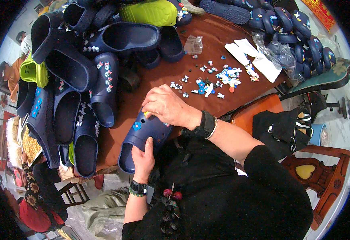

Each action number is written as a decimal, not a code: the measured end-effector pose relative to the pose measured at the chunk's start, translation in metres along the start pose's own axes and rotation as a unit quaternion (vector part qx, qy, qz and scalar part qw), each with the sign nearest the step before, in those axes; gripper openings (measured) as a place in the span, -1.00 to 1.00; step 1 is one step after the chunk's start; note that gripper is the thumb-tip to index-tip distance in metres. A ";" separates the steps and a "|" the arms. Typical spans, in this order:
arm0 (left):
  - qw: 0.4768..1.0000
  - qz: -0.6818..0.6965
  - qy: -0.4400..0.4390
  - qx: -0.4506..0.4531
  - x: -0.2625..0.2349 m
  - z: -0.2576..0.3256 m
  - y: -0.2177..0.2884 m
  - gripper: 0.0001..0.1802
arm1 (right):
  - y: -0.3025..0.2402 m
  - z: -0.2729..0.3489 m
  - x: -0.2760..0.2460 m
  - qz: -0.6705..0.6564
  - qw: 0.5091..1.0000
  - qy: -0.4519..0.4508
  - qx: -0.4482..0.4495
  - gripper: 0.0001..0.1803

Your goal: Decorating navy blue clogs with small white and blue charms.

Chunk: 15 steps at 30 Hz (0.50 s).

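A navy blue foam clog (131, 141) with holes in its upper lies tilted at the near edge of the table. My left hand (143, 158) grips its side, thumb on top and the other fingers hidden in or under the shoe. One blue flower charm (137, 126) sits on the upper. Over the toe end, my right hand (167, 105) is closed, pinching a small yellow charm (147, 114) against the clog. Loose shoe charms (228, 78) in white, blue and other colours lie scattered on the brown tabletop beyond my right hand.
Piled navy clogs (69, 68) crowd the left, some decorated, with a lime green clog (34, 72) among them. More decorated clogs (287, 24) are heaped far right beside clear plastic bags. White paper (259, 60) lies near the charms. A carved wooden chair (323, 176) stands at right.
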<state>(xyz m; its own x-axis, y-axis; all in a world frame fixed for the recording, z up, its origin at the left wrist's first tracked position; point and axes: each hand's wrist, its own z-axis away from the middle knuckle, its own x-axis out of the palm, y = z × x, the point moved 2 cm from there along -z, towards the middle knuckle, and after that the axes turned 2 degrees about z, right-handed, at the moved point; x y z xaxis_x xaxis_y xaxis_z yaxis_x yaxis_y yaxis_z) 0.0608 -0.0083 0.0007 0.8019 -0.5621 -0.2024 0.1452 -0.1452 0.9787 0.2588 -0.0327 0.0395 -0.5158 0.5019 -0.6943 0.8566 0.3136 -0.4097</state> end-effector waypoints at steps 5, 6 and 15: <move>0.999 -0.025 -0.036 -0.024 -0.004 -0.002 -0.002 -0.66 | 0.001 0.001 0.006 0.022 0.997 0.069 0.017 -0.91; 0.998 -0.030 -0.046 -0.029 -0.005 -0.001 -0.004 -0.65 | 0.009 -0.003 0.007 -0.109 0.983 0.085 0.120 -0.91; 1.000 -0.024 -0.009 -0.004 -0.001 0.009 -0.004 -0.71 | 0.049 0.004 -0.015 -0.513 0.772 0.089 0.364 -0.79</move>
<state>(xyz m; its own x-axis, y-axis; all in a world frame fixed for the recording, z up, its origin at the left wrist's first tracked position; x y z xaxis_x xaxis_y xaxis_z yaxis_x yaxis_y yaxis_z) 0.0538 -0.0147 -0.0029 0.7834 -0.5688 -0.2504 0.1890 -0.1658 0.9679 0.3083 -0.0282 0.0281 -0.8652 0.4138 0.2831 -0.2581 0.1165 -0.9591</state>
